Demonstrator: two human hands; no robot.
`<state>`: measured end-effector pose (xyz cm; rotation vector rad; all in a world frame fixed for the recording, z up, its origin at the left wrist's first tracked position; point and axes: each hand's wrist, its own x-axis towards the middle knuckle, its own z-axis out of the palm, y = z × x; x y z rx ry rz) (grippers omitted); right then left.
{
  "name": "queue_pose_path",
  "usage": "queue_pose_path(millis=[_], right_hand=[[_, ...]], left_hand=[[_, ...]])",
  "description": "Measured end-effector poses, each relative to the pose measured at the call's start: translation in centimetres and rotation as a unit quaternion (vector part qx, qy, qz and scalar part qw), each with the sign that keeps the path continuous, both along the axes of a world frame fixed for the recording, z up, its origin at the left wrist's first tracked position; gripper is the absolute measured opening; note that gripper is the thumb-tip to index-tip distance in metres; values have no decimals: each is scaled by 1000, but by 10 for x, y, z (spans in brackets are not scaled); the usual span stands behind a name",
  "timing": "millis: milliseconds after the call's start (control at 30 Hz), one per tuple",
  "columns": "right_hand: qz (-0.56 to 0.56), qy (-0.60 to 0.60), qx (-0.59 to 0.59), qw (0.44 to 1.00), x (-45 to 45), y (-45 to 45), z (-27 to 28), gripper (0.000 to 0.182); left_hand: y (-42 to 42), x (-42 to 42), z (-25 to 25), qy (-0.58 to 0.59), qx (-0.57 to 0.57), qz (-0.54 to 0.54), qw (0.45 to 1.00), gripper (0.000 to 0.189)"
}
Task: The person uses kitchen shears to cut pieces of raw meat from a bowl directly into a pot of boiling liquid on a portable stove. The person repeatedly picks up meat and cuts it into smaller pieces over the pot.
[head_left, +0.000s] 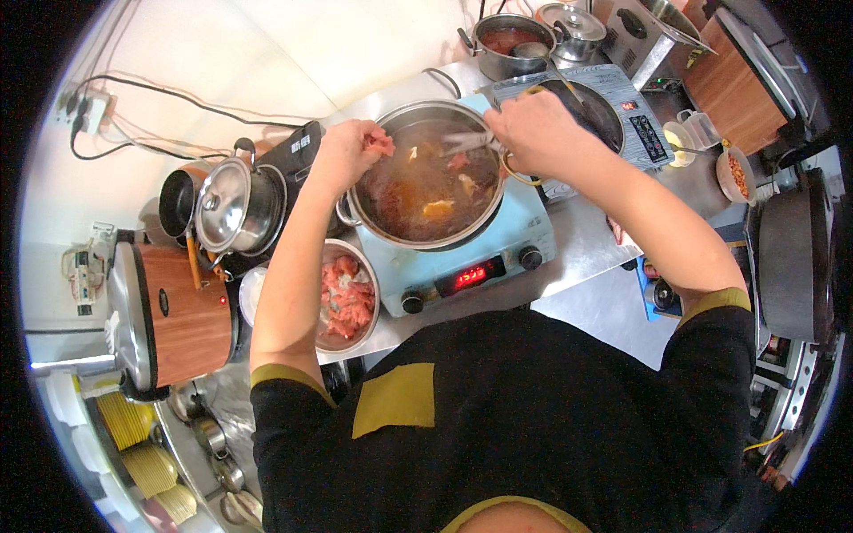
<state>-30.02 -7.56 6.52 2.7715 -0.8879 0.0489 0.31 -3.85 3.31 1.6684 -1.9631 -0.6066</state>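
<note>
My left hand [350, 152] holds a piece of raw meat [378, 142] over the left rim of a steel pot [426, 241]. Steaming brown broth [406, 193] with several floating pieces fills the pot, which stands on a light blue induction cooker [466, 250] with a lit red display. My right hand [533, 133] is at the pot's right rim, gripping kitchen scissors [513, 168] with yellow-edged handles; their blades reach over the broth and are blurred by steam. A steel bowl of raw meat pieces [346, 300] sits below my left forearm, left of the cooker.
Left of the cooker stand a lidded pot [230, 203], a black pan [178, 200] and a wood-patterned cooker [190, 313]. Behind on the right are a pot of red liquid with a ladle [510, 63] and a second induction cooker [640, 120]. A bowl of peanuts [736, 176] stands far right.
</note>
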Motion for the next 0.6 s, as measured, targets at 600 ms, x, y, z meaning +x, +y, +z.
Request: queue_pose_path(millis=[600], right_hand=[[23,191,145,971,65,32,7,25]], left_hand=[[42,13,9,338,185,-8,923,16]])
